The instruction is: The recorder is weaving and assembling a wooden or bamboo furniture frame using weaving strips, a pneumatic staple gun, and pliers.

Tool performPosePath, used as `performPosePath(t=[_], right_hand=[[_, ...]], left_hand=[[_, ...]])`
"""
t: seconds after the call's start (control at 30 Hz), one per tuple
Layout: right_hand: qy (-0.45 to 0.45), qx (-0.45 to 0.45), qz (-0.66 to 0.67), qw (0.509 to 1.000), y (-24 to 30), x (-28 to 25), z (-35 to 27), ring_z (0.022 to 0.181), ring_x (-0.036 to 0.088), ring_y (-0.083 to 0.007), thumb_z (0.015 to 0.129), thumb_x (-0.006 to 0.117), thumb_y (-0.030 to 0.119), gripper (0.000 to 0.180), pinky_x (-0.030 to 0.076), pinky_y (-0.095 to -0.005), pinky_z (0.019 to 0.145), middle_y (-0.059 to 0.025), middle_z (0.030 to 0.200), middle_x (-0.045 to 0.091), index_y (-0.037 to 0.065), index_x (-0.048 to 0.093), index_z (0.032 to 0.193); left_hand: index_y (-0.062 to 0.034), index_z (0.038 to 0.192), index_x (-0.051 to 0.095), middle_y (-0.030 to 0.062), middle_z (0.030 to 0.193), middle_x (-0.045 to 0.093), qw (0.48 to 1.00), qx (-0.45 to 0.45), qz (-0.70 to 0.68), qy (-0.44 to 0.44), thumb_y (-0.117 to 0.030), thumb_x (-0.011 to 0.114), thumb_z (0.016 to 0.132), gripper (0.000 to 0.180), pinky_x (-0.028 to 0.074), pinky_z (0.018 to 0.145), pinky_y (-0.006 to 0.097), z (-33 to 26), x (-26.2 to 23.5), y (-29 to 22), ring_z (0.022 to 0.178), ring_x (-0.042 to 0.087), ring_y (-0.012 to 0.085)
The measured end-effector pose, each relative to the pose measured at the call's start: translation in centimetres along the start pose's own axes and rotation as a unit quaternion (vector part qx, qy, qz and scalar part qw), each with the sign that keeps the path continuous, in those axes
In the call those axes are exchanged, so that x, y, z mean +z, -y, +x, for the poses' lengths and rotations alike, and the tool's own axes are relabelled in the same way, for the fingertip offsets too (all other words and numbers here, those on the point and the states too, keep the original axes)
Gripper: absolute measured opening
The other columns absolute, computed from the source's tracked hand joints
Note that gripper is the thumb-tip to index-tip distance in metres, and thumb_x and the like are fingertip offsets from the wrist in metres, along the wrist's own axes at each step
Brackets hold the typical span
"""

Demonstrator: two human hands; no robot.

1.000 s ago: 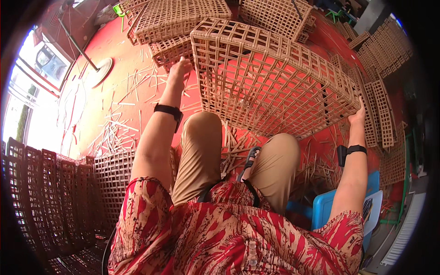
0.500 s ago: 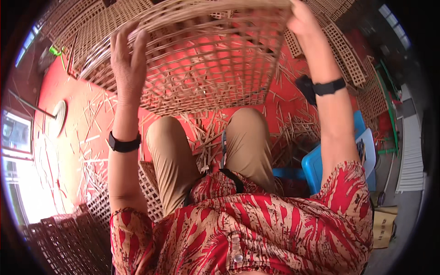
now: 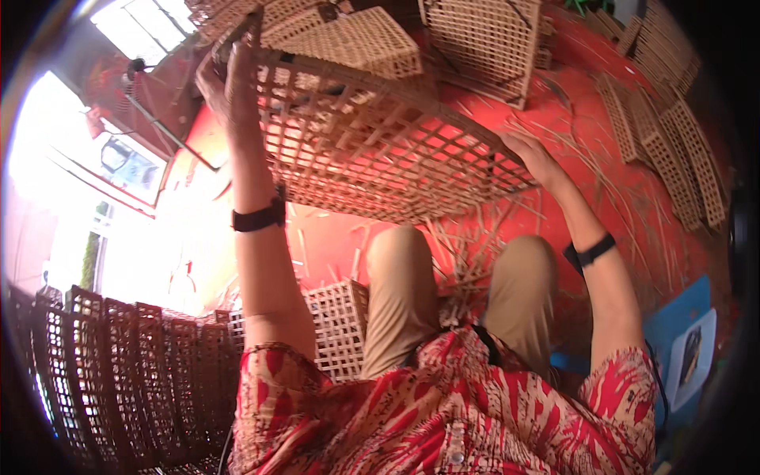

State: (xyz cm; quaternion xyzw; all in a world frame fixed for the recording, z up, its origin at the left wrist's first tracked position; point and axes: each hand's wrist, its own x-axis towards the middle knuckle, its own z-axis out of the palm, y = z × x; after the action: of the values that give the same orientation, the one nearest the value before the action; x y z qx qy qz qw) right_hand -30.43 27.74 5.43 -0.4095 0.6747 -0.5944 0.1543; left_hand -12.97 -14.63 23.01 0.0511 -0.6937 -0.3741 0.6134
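Note:
An open-weave lattice basket (image 3: 396, 170) of tan strips is held tilted in front of my knees, its left end raised higher than its right. My left hand (image 3: 226, 87) grips the raised upper left corner, fingers wrapped over the edge. Lower down at the right end, my right hand (image 3: 532, 158) holds the rim, with some of its fingers hidden behind it. Through the weave the red floor (image 3: 570, 206) and scattered strips show.
Dark lattice pieces (image 3: 134, 356) stand stacked at my left, and a lighter one (image 3: 339, 321) is beside my left leg. More woven pieces (image 3: 483, 43) stand ahead; others (image 3: 673, 150) lie far right. A blue container (image 3: 673, 324) is at my right.
My view has turned left. The basket has tipped, its right end now lower than its left, and my right hand has come down with it. Both hands still hold on.

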Motion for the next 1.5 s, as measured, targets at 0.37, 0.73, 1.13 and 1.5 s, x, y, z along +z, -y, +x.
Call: performPosePath(t=[0.37, 0.73, 1.13, 1.5], right_hand=[[0.000, 0.139, -0.154, 0.978, -3.6, -1.4, -1.2, 0.112, 0.068, -0.0238, 0.077, 0.090, 0.036, 0.065, 0.053, -0.0402, 0.098, -0.0154, 0.116, 0.071, -0.002, 0.068, 0.126], [0.013, 0.086, -0.196, 0.977, -0.7, 0.9, -2.0, 0.080, 0.060, -0.0112, 0.077, 0.080, 0.003, 0.026, 0.050, -0.0315, 0.077, -0.0004, 0.082, 0.064, 0.002, 0.069, 0.100], [-0.067, 0.020, -0.282, 0.957, 3.1, 1.9, -4.4, 0.067, 0.064, -0.0119, 0.078, 0.077, 0.009, 0.021, 0.047, -0.0320, 0.061, -0.0031, 0.070, 0.064, 0.007, 0.073, 0.099], [-0.127, 0.074, -0.327, 0.933, 7.3, -2.0, -6.7, 0.071, 0.067, -0.0106, 0.075, 0.075, 0.005, 0.028, 0.051, -0.0305, 0.065, -0.0013, 0.079, 0.071, 0.008, 0.074, 0.103]], left_hand=[[-0.0037, 0.127, 0.052, 0.0057, 0.111, 0.061, 0.986, -0.120, -0.097, -0.070, -0.033, 0.067, 0.099, 0.044, 0.046, 0.090, 0.030, -1.4, -7.6, 0.0, 0.100, 0.057, 0.0136], [-0.0018, 0.120, 0.051, 0.0056, 0.098, 0.062, 0.987, -0.095, -0.079, -0.105, -0.036, 0.075, 0.093, 0.050, 0.046, 0.094, 0.032, -2.0, -12.1, 1.6, 0.096, 0.059, 0.0158], [0.0026, 0.100, 0.062, 0.0093, 0.077, 0.063, 0.970, -0.190, -0.116, -0.094, -0.023, 0.054, 0.099, 0.027, 0.056, 0.046, 0.034, -7.8, -17.9, 7.1, 0.058, 0.064, 0.0199], [-0.0079, 0.127, 0.064, 0.0038, 0.100, 0.059, 0.944, -0.323, -0.052, -0.036, -0.047, 0.048, 0.103, 0.049, 0.050, 0.066, 0.034, -16.0, -12.0, 18.3, 0.083, 0.059, 0.0168]])
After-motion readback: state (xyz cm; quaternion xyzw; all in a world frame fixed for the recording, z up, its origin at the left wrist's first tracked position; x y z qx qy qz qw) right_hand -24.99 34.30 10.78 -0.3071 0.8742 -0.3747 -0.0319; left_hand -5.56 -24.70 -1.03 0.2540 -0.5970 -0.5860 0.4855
